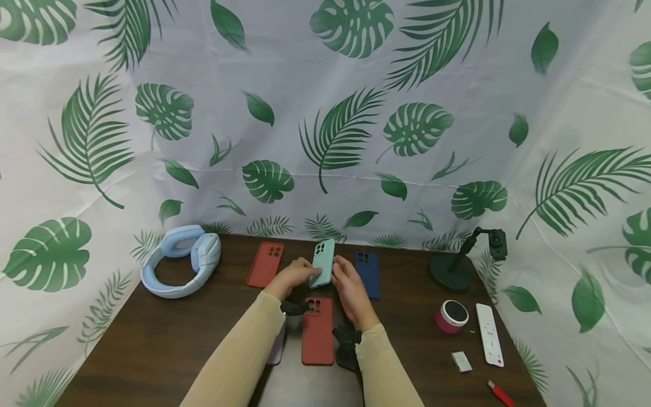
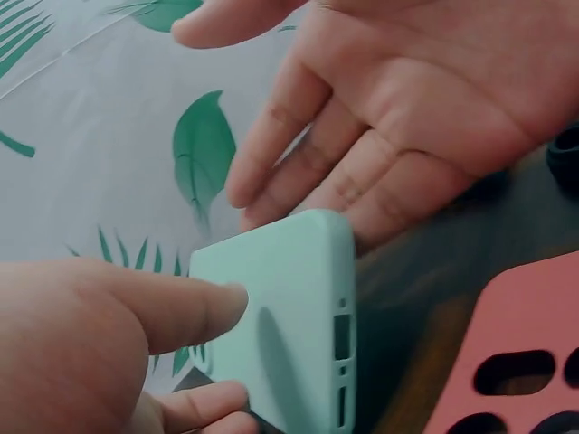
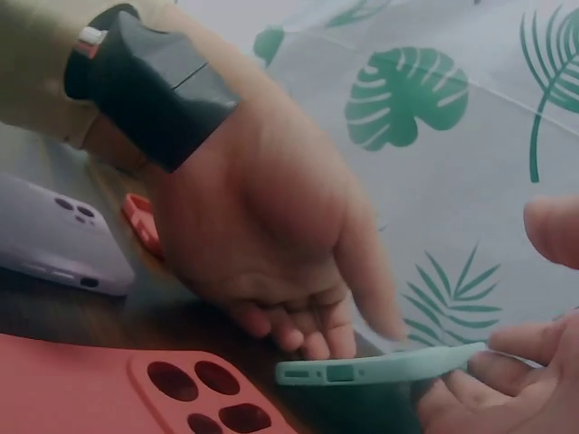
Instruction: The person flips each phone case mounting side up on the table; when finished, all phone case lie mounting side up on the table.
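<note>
A mint green phone case (image 1: 324,254) is held tilted above the back middle of the table. My left hand (image 1: 296,277) pinches it, the thumb (image 2: 194,312) flat on its back and the fingers underneath. Beside its right edge is my right hand (image 1: 352,287), with fingers extended along that edge and the thumb (image 3: 554,231) apart from it. Whether a phone is inside cannot be seen. Near the hands lie a red case (image 1: 265,264), a blue case (image 1: 368,274) and a coral-red case (image 1: 317,333). A lilac case (image 3: 59,231) is partly hidden by the left forearm.
Light blue headphones (image 1: 179,263) stand at the back left. On the right are a dark stand (image 1: 451,271), a pink jar (image 1: 451,316), a white remote (image 1: 490,334), a small white box (image 1: 461,362) and a red stick (image 1: 500,393). A dark object (image 1: 347,357) lies beneath the right wrist.
</note>
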`<state>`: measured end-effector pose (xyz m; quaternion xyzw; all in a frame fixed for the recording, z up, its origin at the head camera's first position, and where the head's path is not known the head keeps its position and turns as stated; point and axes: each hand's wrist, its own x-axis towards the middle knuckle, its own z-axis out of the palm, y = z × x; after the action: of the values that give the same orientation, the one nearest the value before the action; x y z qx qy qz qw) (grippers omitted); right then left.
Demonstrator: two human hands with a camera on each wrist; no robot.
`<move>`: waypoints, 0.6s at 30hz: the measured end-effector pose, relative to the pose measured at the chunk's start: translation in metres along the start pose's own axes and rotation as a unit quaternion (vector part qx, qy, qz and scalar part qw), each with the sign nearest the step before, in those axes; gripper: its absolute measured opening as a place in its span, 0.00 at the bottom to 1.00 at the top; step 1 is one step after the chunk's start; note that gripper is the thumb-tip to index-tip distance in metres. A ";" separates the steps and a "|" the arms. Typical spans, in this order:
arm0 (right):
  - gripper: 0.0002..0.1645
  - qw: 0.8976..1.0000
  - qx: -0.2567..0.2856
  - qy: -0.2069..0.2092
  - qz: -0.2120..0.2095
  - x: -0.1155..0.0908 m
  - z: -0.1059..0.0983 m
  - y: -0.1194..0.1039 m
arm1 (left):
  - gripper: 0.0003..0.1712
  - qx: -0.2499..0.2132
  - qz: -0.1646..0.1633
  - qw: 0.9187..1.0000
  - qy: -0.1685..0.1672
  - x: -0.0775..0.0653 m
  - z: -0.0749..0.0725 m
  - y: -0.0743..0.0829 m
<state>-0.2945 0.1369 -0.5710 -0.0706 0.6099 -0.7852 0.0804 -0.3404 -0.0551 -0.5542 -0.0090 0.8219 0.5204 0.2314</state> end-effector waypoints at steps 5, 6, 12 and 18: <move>0.41 0.999 -0.016 -0.019 0.026 0.000 0.004 0.003 | 0.28 -0.045 -0.011 0.998 -0.033 0.000 -0.009 -0.002; 0.41 0.999 -0.020 -0.022 0.031 -0.001 0.005 0.004 | 0.29 -0.051 -0.013 0.998 -0.038 0.000 -0.010 -0.004; 0.45 0.999 -0.021 -0.035 0.010 -0.001 0.010 0.005 | 0.39 -0.049 -0.003 0.998 -0.036 0.003 -0.009 -0.003; 0.40 0.995 -0.086 -0.042 0.002 0.001 0.012 0.004 | 0.54 -0.038 -0.005 0.998 -0.039 0.007 -0.005 0.000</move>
<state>-0.2929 0.1243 -0.5723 -0.1089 0.6716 -0.7259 0.1011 -0.3484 -0.0572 -0.5549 -0.0012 0.7916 0.5504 0.2654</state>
